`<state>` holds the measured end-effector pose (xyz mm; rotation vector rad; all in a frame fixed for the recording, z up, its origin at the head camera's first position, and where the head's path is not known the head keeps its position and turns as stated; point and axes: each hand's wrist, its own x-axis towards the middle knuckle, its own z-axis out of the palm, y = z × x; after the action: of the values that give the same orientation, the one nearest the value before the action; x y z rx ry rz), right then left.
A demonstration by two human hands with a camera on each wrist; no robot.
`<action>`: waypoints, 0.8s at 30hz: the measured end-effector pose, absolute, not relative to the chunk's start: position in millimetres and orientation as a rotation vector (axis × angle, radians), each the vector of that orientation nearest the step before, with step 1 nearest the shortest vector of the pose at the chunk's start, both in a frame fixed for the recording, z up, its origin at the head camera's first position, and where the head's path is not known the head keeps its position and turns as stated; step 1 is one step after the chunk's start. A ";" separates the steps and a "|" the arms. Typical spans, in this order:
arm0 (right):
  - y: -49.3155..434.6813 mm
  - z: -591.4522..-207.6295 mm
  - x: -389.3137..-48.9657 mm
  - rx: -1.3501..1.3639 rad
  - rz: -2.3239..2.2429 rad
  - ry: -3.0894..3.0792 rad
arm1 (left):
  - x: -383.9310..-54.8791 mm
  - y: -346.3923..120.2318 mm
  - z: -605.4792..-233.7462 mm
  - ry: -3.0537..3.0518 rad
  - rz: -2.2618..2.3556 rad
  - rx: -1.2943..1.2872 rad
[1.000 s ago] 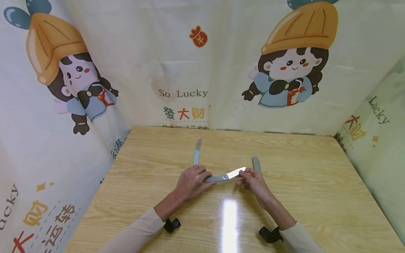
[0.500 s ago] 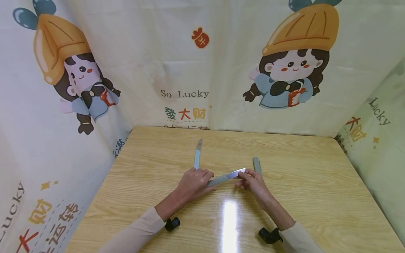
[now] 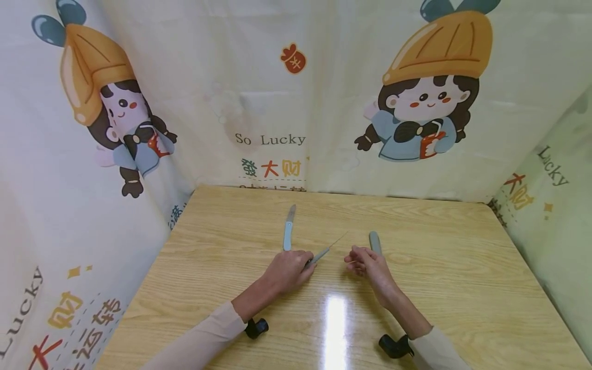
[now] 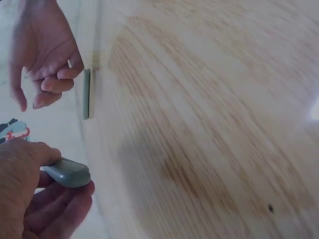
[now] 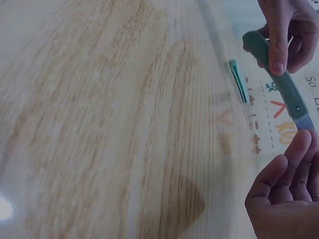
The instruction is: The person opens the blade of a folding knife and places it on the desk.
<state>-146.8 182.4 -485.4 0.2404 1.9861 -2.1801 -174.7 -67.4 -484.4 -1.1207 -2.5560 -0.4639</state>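
The left hand [image 3: 288, 270] grasps a folding knife [image 3: 319, 256] by its grey-green handle, thumb on top and fingers beneath; the blade is out, seen almost edge-on from the head, pointing away and toward the right. The right hand [image 3: 367, 267] is half-open, fingers loosely bent, thumb apart from them, holding nothing; a gap parts it from the blade tip. Just beyond the left hand lies a light-blue knife [image 3: 288, 234], blade open toward the far edge; just beyond the right lies a grey-green handle [image 3: 375, 242], its near end meeting the hand's outline. Both lie well short of the far edge of the table [image 3: 444, 257], where a printed curtain [image 3: 333, 118] hangs. Broad wood stretches from each hand to its side edge.
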 end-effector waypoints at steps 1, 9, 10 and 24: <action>182.4 -485.4 -146.6 0.244 -2.181 1.981 | -175.0 -66.7 -484.6 -2.565 -0.498 -1.094; 181.4 -486.7 -146.3 0.228 -2.185 1.950 | -178.0 -55.3 -481.4 -2.570 -0.587 -0.885; 181.0 -487.1 -146.3 0.232 -2.186 1.946 | -178.8 -53.2 -480.8 -2.587 -0.655 -0.863; 182.7 -488.7 -141.8 0.191 -2.105 1.969 | -205.1 -32.6 -489.4 -2.803 -1.287 -0.658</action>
<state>-141.8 182.7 -488.7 0.1910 1.9692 -2.1053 -205.1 -32.6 -489.4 -0.6580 -2.8025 -1.2865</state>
